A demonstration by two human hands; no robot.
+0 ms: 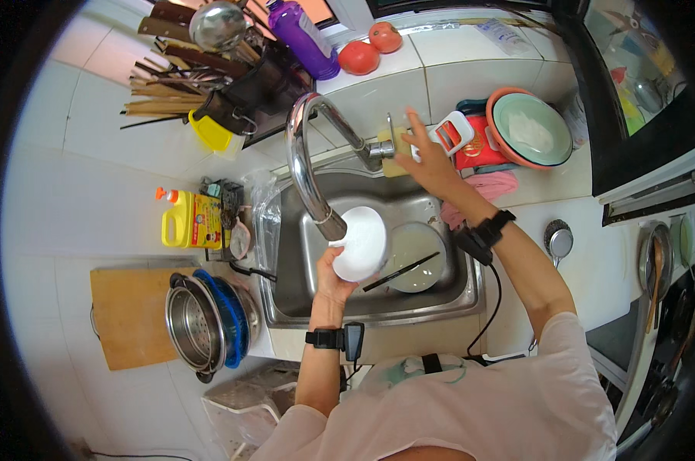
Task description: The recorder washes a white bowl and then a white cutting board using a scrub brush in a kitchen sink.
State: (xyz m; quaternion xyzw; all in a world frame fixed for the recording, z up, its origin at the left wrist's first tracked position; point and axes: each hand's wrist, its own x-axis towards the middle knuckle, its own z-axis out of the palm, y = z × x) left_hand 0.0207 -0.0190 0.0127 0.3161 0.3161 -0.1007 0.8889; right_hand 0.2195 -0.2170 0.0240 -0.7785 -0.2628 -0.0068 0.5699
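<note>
My left hand grips a white bowl by its edge, tilted under the spout of the chrome faucet. Beneath it is the stainless steel sink. My right hand is raised beside the faucet's lever, fingers spread; nothing is held in it, and whether a finger touches the lever I cannot tell. In the basin a round dish with cloudy liquid stands right of the bowl, a pair of dark chopsticks lying across it.
Stacked bowls, a red packet and a pink cloth lie right of the faucet. At left stand a yellow detergent bottle, steel pots and a wooden cutting board. Behind are tomatoes and a purple bottle.
</note>
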